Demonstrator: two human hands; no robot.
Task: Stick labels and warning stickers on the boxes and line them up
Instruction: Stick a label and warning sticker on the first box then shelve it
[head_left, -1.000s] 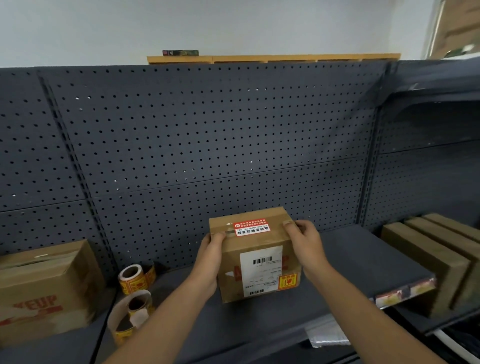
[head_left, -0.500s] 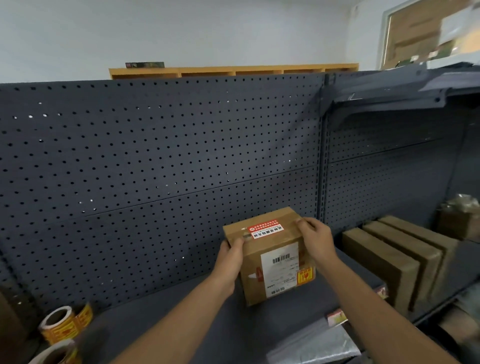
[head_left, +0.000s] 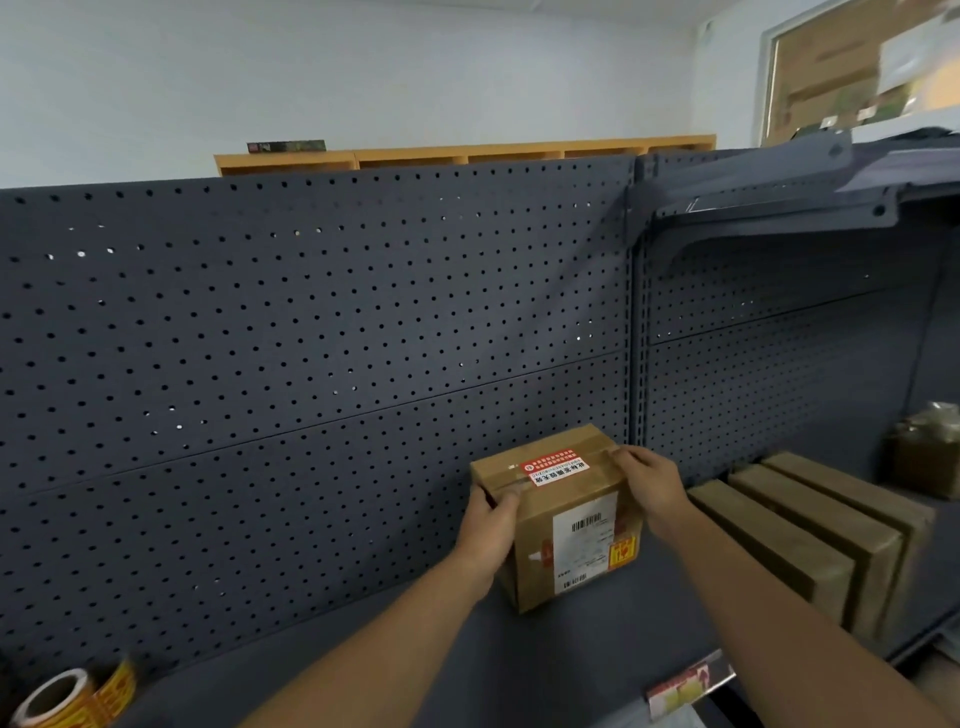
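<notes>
A small cardboard box (head_left: 566, 499) sits on the dark shelf (head_left: 545, 660), close to the pegboard back. It carries a red warning sticker (head_left: 555, 466) on top, a white barcode label (head_left: 584, 545) on the front and a small yellow sticker (head_left: 623, 552) beside it. My left hand (head_left: 488, 525) grips the box's left side, thumb on the top edge. My right hand (head_left: 649, 488) grips its upper right edge, fingers curled over the top.
Three flat cardboard boxes (head_left: 810, 535) stand in a row on edge to the right. A roll of yellow stickers (head_left: 67, 699) lies at the bottom left. The pegboard wall (head_left: 311, 364) rises behind. An upper shelf bracket (head_left: 779, 208) juts out at right.
Both hands carried the box rightward along the shelf toward the standing boxes. The view panned right, so the large box and tape rolls at left slid out of sight.
</notes>
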